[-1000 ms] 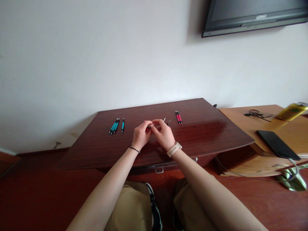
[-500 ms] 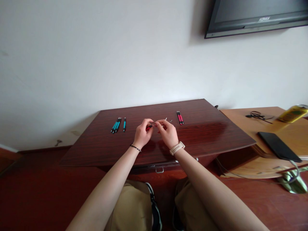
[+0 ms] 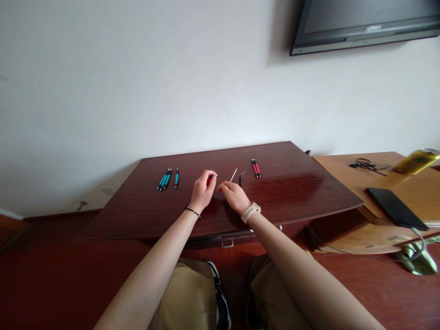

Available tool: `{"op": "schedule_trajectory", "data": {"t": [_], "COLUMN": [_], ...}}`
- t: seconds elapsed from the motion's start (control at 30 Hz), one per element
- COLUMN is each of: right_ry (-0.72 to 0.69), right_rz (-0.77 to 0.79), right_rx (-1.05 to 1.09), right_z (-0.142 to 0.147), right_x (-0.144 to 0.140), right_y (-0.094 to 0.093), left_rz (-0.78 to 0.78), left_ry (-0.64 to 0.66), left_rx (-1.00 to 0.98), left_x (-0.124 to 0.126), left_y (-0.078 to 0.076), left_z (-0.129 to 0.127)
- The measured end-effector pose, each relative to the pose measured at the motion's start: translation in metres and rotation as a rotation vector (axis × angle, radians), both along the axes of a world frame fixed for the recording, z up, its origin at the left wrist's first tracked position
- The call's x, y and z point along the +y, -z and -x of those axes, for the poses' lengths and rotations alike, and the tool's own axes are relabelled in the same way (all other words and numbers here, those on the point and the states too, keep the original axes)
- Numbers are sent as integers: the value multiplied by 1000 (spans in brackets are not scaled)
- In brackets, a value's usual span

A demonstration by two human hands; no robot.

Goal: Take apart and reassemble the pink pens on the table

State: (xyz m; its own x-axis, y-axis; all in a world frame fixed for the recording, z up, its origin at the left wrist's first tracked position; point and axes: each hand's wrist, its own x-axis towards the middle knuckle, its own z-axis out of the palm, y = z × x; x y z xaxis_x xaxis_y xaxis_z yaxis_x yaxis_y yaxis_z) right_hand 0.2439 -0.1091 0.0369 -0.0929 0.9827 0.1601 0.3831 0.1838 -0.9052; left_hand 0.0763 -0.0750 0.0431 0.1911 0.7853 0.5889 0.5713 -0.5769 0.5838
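Though half-hidden, pen (image 3: 209,179) in left fingers (image 3: 207,173).

Tabletop (image 3: 295,192) shows dark reddish-brown wood grain. Teal pens (image 3: 167,179) carry black sections; red pens (image 3: 257,169) likewise. Stick (image 3: 233,175) is white. Watchband (image 3: 250,212) is beige. Can (image 3: 416,162): yellow.

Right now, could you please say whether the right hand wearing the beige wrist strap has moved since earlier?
Yes, slightly: the right hand sits lower, farther from the far edge of the dark-brown wood-grained table.

Hands (image 3: 202,191) near pens (image 3: 176,178) on dark table (image 3: 295,195)
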Motion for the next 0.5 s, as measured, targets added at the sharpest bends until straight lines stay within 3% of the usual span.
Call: {"op": "schedule_trajectory", "data": {"t": [0.2,0.37,0.5], "right_ry": [-6,24,32], "right_rz": [-13,-8,-16], "right_rx": [30,-3,7], "right_z": [-5,-7,-6], "right_x": [0,-2,-3], "right_y": [3,1,-2], "left_rz": [2,-37,12], "left_ry": [68,8,-30], "left_rx": [-20,-28,-168], "left_x": [-3,-3,0], "left_y": [-3,-5,-1], "left_z": [-4,-3,-1]}}
